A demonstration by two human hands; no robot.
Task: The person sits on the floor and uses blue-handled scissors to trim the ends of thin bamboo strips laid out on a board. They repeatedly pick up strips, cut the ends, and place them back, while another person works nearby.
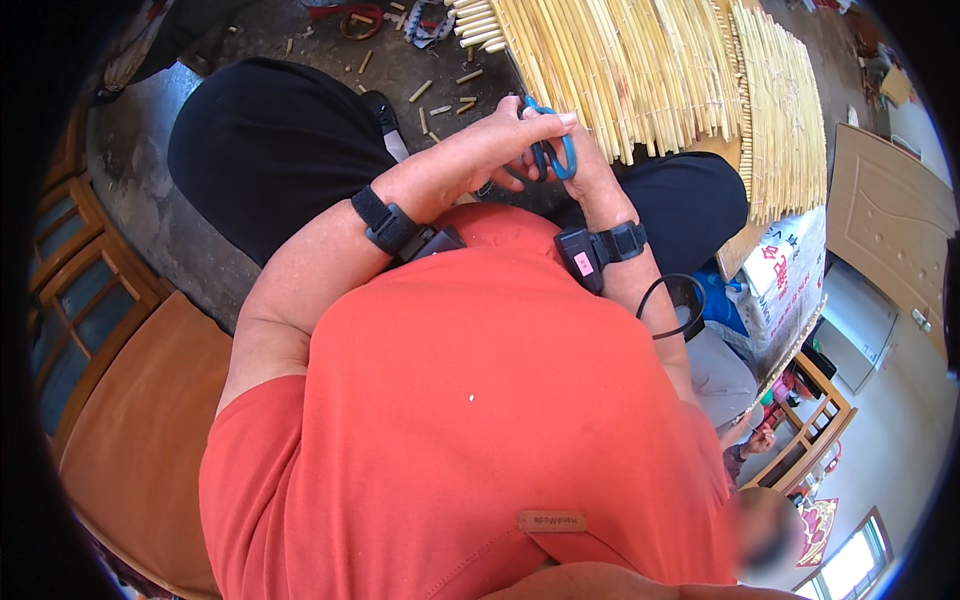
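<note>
My left hand (511, 133) and my right hand (591, 166) meet in front of my lap, at a pair of scissors with blue handles (571, 156). The handle loops lie against my right hand, which is closed around them. A digit of my left hand reaches across the top of the loops, while its other fingers curl below. My hands largely hide the blades, and whether the left hand grips anything cannot be made out. Just beyond my right hand is the near edge of a mat of pale plant stalks (622, 71), bound side by side with thread.
A second stalk mat (784, 112) adjoins at the right. Short cut stalk pieces (420, 91) litter the dark floor, near a red-handled tool (361, 21). A printed white sack (787, 262) is at right; another person's hand (761, 439) shows beyond. An orange-brown padded surface (142, 435) lies left.
</note>
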